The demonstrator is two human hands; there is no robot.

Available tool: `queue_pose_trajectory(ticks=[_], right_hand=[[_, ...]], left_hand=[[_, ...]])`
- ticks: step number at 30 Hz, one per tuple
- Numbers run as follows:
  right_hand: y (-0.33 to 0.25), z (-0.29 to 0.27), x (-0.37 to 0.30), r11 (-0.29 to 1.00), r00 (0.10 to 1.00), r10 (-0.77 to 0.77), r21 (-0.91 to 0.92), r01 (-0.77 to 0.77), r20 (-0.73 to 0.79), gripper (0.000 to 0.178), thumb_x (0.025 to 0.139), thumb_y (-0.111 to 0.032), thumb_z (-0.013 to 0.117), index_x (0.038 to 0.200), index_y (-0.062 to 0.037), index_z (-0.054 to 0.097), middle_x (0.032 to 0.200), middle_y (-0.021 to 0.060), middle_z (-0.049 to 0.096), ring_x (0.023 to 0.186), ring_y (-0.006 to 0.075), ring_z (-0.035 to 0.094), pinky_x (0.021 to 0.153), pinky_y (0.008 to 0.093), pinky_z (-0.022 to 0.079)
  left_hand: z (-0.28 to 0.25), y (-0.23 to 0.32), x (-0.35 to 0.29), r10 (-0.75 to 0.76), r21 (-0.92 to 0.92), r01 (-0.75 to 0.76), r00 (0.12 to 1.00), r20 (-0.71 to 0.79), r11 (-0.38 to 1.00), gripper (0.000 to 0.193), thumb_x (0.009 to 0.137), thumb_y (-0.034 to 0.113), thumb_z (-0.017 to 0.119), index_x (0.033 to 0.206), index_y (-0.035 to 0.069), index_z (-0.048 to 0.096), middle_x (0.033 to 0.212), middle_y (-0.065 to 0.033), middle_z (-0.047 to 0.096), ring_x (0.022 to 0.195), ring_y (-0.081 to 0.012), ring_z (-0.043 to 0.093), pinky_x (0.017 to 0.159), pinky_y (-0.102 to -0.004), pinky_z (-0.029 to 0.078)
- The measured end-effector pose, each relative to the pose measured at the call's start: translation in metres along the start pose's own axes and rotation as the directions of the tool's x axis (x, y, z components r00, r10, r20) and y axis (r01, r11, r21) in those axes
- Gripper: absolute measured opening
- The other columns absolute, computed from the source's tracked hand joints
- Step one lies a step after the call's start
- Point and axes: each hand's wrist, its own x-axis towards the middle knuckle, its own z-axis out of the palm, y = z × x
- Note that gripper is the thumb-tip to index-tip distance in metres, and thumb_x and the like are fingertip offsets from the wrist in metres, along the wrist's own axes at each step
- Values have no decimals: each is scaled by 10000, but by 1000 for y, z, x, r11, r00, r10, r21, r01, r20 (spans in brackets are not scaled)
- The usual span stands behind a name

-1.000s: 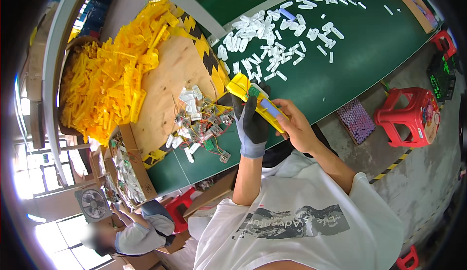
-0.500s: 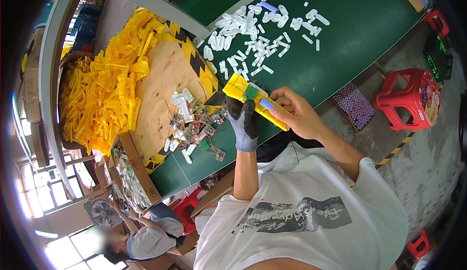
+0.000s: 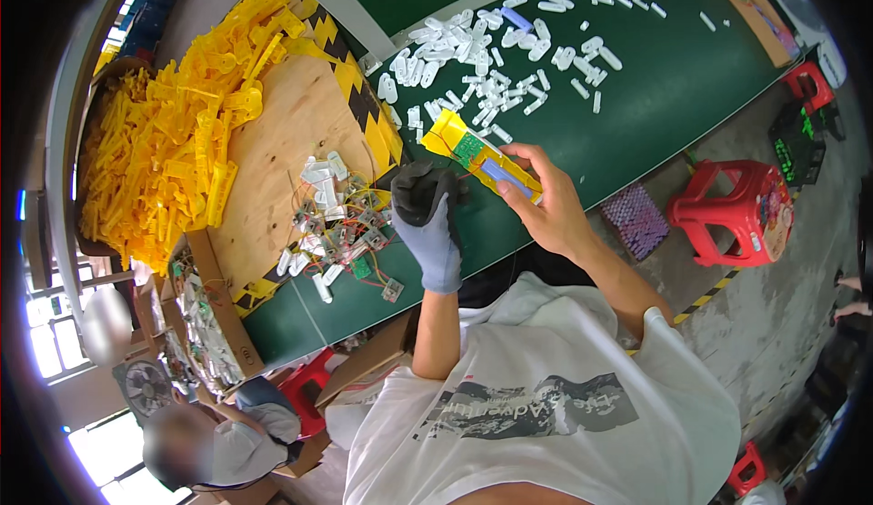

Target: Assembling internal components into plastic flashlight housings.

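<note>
My right hand [image 3: 556, 203], bare, grips the lower end of a yellow plastic housing [image 3: 443, 132] between thumb and fingers. In the housing lie a green circuit board [image 3: 470, 150] and a lilac battery cell [image 3: 506, 178], with thin wires near the board. Just left of the housing, my left hand [image 3: 427, 223] wears a grey and black glove. Its fingers are curled closed; anything inside them is hidden. Beside the glove, a heap of wired parts [image 3: 341, 223] with white pieces and small boards lies on the table.
Many small white plastic pieces [image 3: 464, 41] are scattered over the green table [image 3: 655, 60]. Yellow housings [image 3: 173, 132] are piled on the left beside a plywood board [image 3: 282, 141]. A red stool [image 3: 732, 214] and a tray of lilac cells [image 3: 635, 221] stand right. Another person [image 3: 236, 441] sits lower left.
My left hand has come off the housing and moved left, its fingers now curled. The housing has turned in my right hand, exposing more of the board and cell. The view has shifted slightly.
</note>
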Motion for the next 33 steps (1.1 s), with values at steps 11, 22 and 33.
queue_pose_trajectory(ticks=[11,22,33], right_hand=[[75,-21,329,934,961,-67,-355,-35,-269,507,906,-460,568,1157,-19,575,1014,193,672,973,363,635,815,425,489],[164,-16,501,495,959,31,-829,-258,-280,411,923,-439,460,1028,-108,680,1066,189,667,996,382,639,849,489,507],[126,-48,326,958,988,-128,-269,100,-88,249,910,-186,613,1108,-39,646,942,60,683,858,136,641,777,258,484]], left_hand=[[-69,-27,-51,-76,181,53,989,127,982,280,830,-23,631,1098,-42,556,975,-128,656,855,-239,663,809,-333,514],[-163,101,-95,-292,867,44,949,119,496,378,682,55,707,1057,71,659,966,-158,640,819,-352,628,724,-383,519],[-239,74,324,120,658,-385,801,587,-647,717,802,62,557,1460,218,317,1445,-152,376,1262,-373,417,1015,-454,386]])
